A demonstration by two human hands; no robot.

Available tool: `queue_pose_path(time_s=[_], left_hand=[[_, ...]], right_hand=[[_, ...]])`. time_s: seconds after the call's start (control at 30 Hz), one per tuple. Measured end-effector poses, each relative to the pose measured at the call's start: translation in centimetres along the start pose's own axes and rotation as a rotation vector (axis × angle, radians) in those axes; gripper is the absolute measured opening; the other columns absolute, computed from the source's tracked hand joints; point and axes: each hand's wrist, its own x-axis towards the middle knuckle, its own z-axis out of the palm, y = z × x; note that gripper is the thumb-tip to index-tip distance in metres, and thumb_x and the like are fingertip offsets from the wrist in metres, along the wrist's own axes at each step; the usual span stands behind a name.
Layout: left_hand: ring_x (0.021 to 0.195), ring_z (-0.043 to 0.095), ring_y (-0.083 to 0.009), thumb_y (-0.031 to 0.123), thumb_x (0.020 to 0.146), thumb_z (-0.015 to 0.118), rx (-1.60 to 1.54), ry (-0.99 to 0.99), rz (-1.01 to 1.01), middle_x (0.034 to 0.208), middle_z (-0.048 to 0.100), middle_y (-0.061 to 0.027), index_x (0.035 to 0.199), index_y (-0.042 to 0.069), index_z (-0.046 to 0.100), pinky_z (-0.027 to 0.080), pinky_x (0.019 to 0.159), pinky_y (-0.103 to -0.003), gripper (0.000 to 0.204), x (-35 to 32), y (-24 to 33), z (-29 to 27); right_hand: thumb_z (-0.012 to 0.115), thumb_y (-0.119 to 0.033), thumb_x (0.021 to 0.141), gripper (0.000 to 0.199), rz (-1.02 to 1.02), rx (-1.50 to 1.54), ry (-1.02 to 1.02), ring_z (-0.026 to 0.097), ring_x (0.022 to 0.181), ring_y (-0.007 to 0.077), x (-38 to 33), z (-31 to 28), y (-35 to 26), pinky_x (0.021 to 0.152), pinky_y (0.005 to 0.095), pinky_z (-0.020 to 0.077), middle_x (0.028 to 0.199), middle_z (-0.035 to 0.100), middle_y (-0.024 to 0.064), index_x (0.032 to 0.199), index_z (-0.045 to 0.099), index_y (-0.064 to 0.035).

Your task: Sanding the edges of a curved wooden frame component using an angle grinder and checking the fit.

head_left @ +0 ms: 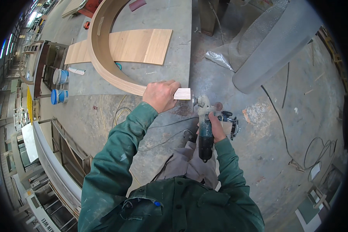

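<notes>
My left hand (pixel 160 94) is wrapped round the curved wooden frame (pixel 116 78) close to its squared end, with the fingers bent over the top edge. A dark angle grinder (pixel 206 135) is gripped in my right hand (pixel 217 129), its body pointing back toward me. The grinder's disc (pixel 193 99) stands edge-on at the frame's end; whether it touches the wood I cannot tell. Beneath the frame, a pale wooden panel (pixel 143 45) lies across the grey worktable (pixel 180 50). Beyond my right hand sits a black-knobbed power tool (pixel 231 124), partly hidden.
A big roll of translucent wrap (pixel 278 46) stands at the right. Cables (pixel 278 112) run over the concrete floor. Two blue-and-white buckets (pixel 60 96) are at the left, near metal racks (pixel 67 141). A reddish roll (pixel 137 4) lies at the table's far side.
</notes>
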Motion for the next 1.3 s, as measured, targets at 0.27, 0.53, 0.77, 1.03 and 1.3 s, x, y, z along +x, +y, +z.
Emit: queue_pose_path(time_s=[0.27,0.53,0.77,1.03,1.3], left_hand=[[0.073,0.068,-0.0271,0.02,0.076,0.071,-0.034,0.01,0.004,0.082,0.067,-0.0027,0.087,0.015,0.064,0.054,0.06,-0.04,0.013,0.1,-0.1,0.3],[0.073,0.068,-0.027,0.023,0.078,0.069,-0.022,0.023,-0.006,0.08,0.067,-0.0033,0.086,0.016,0.064,0.053,0.059,-0.041,0.012,0.2,0.0,0.0],[0.073,0.068,-0.031,0.024,0.08,0.068,-0.029,0.009,-0.013,0.08,0.067,-0.0063,0.086,0.014,0.062,0.053,0.06,-0.045,0.013,-0.7,-0.9,0.5],[0.078,0.069,-0.0327,0.022,0.077,0.067,-0.07,0.004,-0.005,0.082,0.067,-0.0089,0.086,0.013,0.06,0.053,0.063,-0.047,0.015,-1.2,-0.9,-3.9],[0.082,0.067,-0.0299,0.02,0.071,0.071,-0.054,0.019,-0.04,0.079,0.066,-0.0072,0.088,0.016,0.064,0.053,0.074,-0.045,0.019,-6.4,-3.0,-9.2]], right_hand=[[0.054,-0.054,0.098,0.053,0.095,0.116,0.034,0.068,0.059,0.0261,-0.1,-1.8,1.8,0.053,0.0394,0.0583,0.083,0.066,0.0125,0.113,0.055,-0.0034],[0.055,-0.05,0.099,0.048,0.072,0.05,0.221,0.068,0.061,0.0241,-5.1,-3.5,3.2,0.055,0.039,0.0586,0.082,0.067,0.0111,0.11,0.058,-0.0039],[0.068,-0.024,0.093,0.042,-0.002,-0.022,0.235,0.069,0.072,0.0257,-11.2,-0.9,-2.0,0.058,0.0424,0.0609,0.092,0.065,0.0125,0.122,0.05,-0.0007],[0.062,-0.029,0.093,0.05,-0.252,0.0,0.023,0.069,0.079,0.0308,-14.8,-1.7,-8.4,0.065,0.0439,0.0598,0.103,0.064,0.0183,0.13,0.047,0.0007],[0.056,-0.051,0.092,0.068,-0.227,0.019,-0.166,0.066,0.087,0.0317,-13.2,-1.9,-10.6,0.079,0.0468,0.0566,0.102,0.062,0.0146,0.139,0.041,-0.003]])
